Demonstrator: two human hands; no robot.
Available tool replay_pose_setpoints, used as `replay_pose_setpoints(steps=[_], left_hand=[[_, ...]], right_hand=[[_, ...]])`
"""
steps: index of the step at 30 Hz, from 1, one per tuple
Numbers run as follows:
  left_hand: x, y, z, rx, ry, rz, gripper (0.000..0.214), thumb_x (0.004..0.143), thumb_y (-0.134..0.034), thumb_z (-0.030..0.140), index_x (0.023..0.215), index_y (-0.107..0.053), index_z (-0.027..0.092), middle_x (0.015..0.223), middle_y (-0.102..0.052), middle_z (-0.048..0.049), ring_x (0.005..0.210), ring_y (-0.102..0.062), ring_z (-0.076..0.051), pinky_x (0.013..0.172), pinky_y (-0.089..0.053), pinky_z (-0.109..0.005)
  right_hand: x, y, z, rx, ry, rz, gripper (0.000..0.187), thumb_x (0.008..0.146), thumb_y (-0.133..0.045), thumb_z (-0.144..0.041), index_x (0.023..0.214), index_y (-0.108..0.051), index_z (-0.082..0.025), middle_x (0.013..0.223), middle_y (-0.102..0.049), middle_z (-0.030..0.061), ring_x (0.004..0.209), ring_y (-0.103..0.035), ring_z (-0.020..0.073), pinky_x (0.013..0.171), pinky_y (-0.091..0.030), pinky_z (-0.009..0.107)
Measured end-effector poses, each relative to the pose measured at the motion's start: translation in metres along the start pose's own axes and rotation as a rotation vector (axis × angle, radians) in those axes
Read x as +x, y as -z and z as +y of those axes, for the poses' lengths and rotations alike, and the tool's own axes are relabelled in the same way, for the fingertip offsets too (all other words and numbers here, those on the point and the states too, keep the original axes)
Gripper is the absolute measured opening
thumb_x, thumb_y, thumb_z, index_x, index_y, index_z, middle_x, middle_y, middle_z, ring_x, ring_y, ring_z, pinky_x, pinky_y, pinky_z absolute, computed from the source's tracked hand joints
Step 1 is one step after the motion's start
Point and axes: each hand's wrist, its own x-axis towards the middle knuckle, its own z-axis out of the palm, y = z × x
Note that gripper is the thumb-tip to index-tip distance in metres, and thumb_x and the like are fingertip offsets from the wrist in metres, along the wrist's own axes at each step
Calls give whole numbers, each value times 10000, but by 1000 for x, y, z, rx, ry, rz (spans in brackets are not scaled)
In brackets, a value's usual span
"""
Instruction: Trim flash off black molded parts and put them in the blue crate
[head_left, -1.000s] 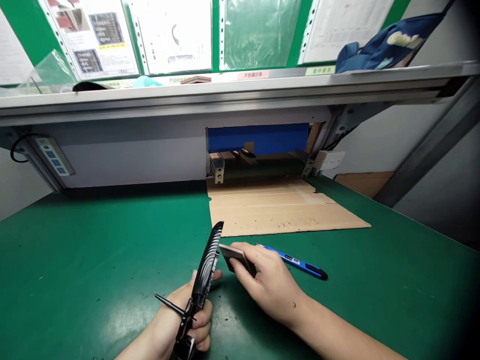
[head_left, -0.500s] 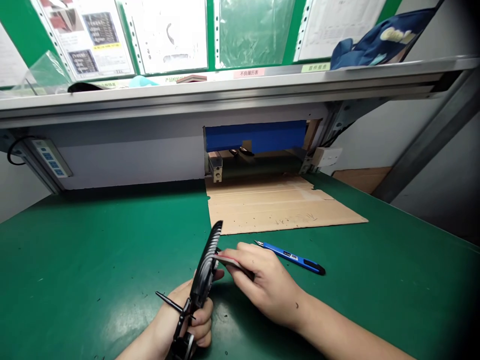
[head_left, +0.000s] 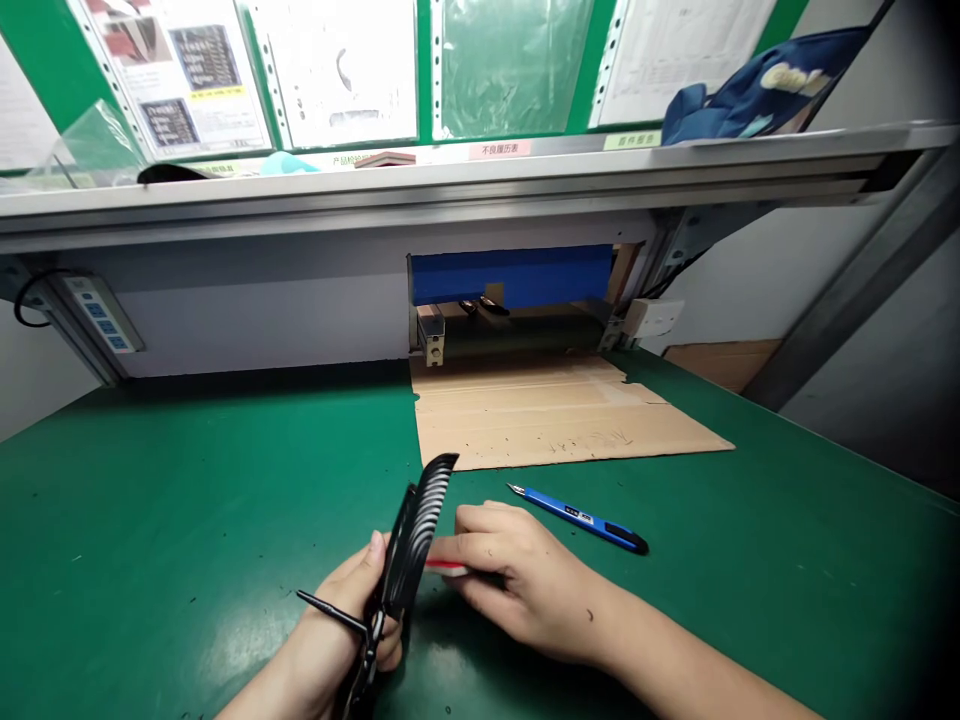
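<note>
While papers (head_left: 337, 70) in sleeves (head_left: 271, 85), pad (head_left: 448, 569) handheld

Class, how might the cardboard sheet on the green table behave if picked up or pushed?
The cardboard sheet would probably feel light, being thin. It may bend along the creases running across it. Lying flat, it seems unlikely to roll or tip.

Washed-out papers (head_left: 345, 95), glare on green tabletop (head_left: 225, 630), dark right-hand corners
</note>
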Motion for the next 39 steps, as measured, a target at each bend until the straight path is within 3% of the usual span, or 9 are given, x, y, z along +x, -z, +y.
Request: replay_pose_setpoints(steps=[3, 7, 11, 15, 20, 26, 29, 33, 39], left_hand=[[-7, -5, 14, 50, -180, 44, 550, 834, -526, 620, 1202, -524, 211, 512, -376, 75, 401, -221, -56, 462, -222, -240], [-17, -12, 30, 222, -226, 162, 571, 879, -493, 570, 1319, -473, 207, 569, -346, 60, 488, -227, -85, 487, -232, -229], [-25, -6, 36, 531, -88, 108, 587, 882, -483, 566, 1359, -454, 224, 609, -375, 46, 497, -237, -90, 451, -184, -212], [-32, -1, 34, 936, -76, 105, 584, 829, -623, 462, 1363, -475, 278, 793, -557, -17, 657, -449, -152, 577, -340, -231], [-27, -7, 22, 1193, -38, -37, 716, 806, -629, 335, 1449, -316, 303, 721, -552, 20, 619, -441, -167, 589, -332, -256], [-27, -18, 18, 969, 174, -85, 946, 700, -636, 178, 1489, -122, 272, 824, -546, 18, 747, -509, -171, 660, -379, -250], [-28, -22, 22, 1170, 106, -12, 766, 699, -641, 187, 1390, -319, 272, 778, -537, 34, 715, -489, -169, 646, -366, -248], [-28, -25, 31, 1439, -83, 96, 135, 862, -521, 361, 864, -534, 227, 763, -564, 20, 725, -481, -174, 660, -321, -268], [-29, -26, 37, 1546, -38, 62, 326, 945, -339, 412, 719, -453, 207, 801, -565, -3, 785, -472, -184, 715, -309, -275]], right_hand=[[-3, 6, 3, -79, -40, -153, 202, 876, -682, -240, 1071, -653, -281, 788, -503, -3, 736, -490, 165, 652, -336, 267], [-4, 10, 6, 0, -77, -189, 453, 676, -875, -407, 1040, -648, -261, 860, -538, -3, 801, -514, 187, 687, -389, 264], [-2, 13, 10, 151, -110, 80, 224, 882, -689, -420, 922, -616, -213, 866, -537, 19, 836, -506, 198, 739, -401, 295], [-1, 16, 10, 130, -117, 436, 126, 1007, -432, -263, 981, -534, -194, 920, -535, 47, 868, -490, 205, 789, -378, 335], [1, 2, -8, -103, 47, -35, 300, 935, -574, -493, 1034, -548, -212, 934, -558, 30, 832, -494, 211, 758, -357, 344], [2, -24, -26, -332, 24, -355, 397, 788, -726, -529, 835, -512, -197, 790, -595, -8, 703, -534, 194, 659, -336, 323], [2, -22, -25, -410, 25, -363, 350, 779, -748, -440, 837, -507, -193, 792, -601, -1, 701, -538, 198, 645, -319, 322], [2, -7, -16, -441, -111, -268, 327, 774, -754, -386, 854, -500, -196, 798, -588, -3, 701, -523, 194, 623, -289, 312], [3, -8, -21, -511, -105, -259, 315, 725, -763, -280, 840, -481, -201, 793, -569, -1, 671, -498, 195, 598, -273, 320]])
